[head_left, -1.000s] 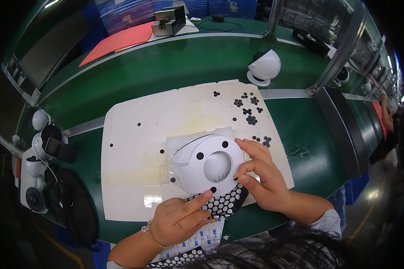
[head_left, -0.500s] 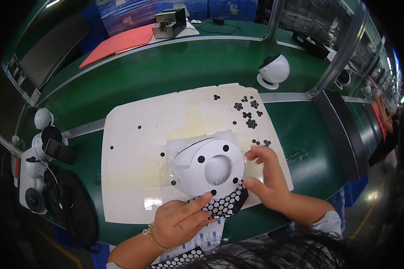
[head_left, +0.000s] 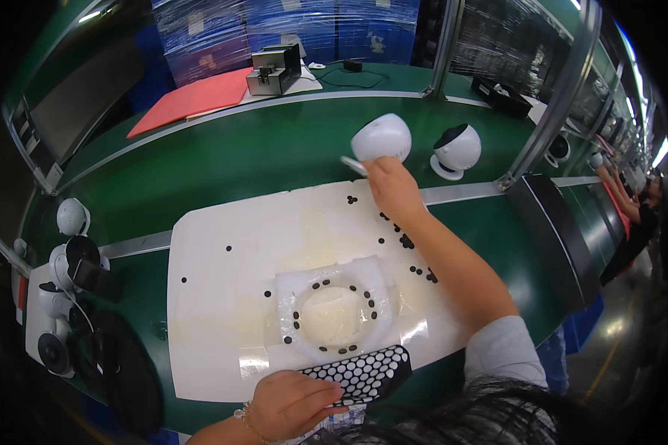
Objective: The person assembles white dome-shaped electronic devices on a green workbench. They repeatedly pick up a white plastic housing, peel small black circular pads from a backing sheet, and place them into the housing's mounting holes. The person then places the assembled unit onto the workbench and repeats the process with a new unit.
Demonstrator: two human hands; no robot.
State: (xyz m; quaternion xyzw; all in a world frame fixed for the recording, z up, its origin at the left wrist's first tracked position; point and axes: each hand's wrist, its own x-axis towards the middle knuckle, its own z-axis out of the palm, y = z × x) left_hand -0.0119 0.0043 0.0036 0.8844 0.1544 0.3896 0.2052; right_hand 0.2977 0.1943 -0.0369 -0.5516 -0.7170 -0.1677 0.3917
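Observation:
My right hand is stretched to the far side of the bench, closed on a white rounded camera-like device near its base; the device is tilted. Close beside it stands a similar white device with a black face. My left hand, fingers curled together, holds the left end of a black sheet with rows of white round spots at the near edge of the board. Just beyond the sheet lies a white foam pad with a round hollow, black dots around its rim.
A pale board covers the middle of the green bench, with loose black round pads on its right. White devices and cables crowd the left. A long black box stands at right; a metal fixture sits on the back shelf.
The white device has left the foam pad and gone to the far side in my right hand, uncovering the round hollow. My left hand has moved slightly down and holds the spotted sheet.

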